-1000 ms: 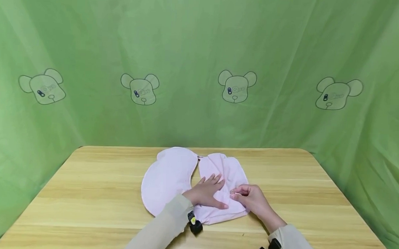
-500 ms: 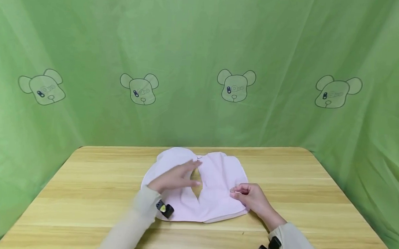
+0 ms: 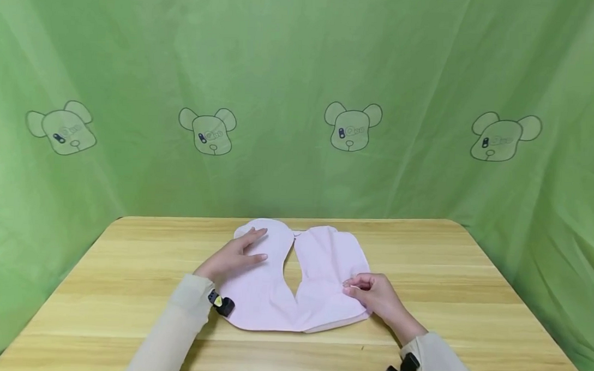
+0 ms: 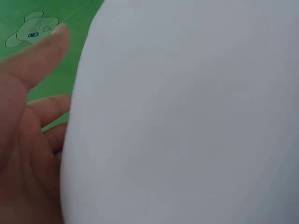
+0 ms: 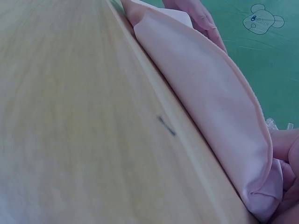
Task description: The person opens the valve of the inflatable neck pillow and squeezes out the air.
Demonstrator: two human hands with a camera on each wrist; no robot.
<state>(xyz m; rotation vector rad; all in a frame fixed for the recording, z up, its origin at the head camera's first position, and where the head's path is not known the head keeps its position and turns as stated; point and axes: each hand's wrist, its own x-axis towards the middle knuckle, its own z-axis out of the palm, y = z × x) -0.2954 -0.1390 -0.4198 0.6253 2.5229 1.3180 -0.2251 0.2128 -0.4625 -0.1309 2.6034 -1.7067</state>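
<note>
A pale pink U-shaped neck pillow [image 3: 261, 301] lies flat and limp on the table, its two lobes pointing away and linked by a small cord at the far end. My left hand [image 3: 231, 259] is over the left lobe with its fingers spread. In the left wrist view the pink fabric [image 4: 187, 112] fills most of the picture beside the thumb. My right hand [image 3: 375, 298] pinches the pillow's right edge between thumb and fingers. A small clear piece [image 5: 271, 124] shows by those fingers in the right wrist view.
The wooden table [image 3: 126, 289] reaches out on both sides of the pillow. Behind it hangs a green curtain [image 3: 277, 179] printed with bear heads. A small dark mark [image 5: 166, 126] shows on the wood near the pillow's front edge.
My left hand has lifted from the right lobe and swept left, over the gap, to the left lobe. The right lobe's fabric now lies smoother. The right hand keeps its pinch in place.
</note>
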